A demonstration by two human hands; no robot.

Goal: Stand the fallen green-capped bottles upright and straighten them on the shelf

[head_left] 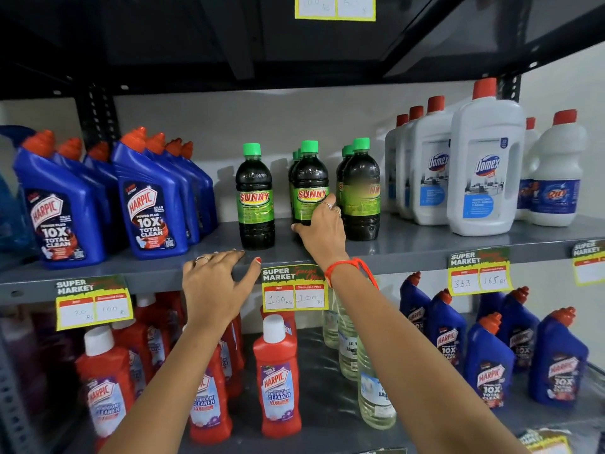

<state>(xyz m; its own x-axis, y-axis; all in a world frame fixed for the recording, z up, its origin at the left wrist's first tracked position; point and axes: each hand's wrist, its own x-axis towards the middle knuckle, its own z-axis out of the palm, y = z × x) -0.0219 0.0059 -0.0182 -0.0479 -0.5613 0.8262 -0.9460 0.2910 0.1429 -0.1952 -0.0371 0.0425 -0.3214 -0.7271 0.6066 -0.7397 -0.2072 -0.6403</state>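
Observation:
Several dark green-capped bottles with green "SUNNY" labels stand upright on the grey middle shelf (409,247). One stands alone at the left (256,194). The middle bottle (309,178) has more behind it, and my right hand (322,229) wraps around its lower part. Another bottle (361,188) stands at the right with others behind. My left hand (214,283) lies flat on the shelf's front edge, fingers spread, holding nothing.
Blue Harpic bottles (150,204) crowd the shelf's left side, white Domex bottles (484,165) the right. Yellow price tags (294,294) hang on the shelf edge. Below stand red Harpic bottles (278,378), clear bottles and more blue ones.

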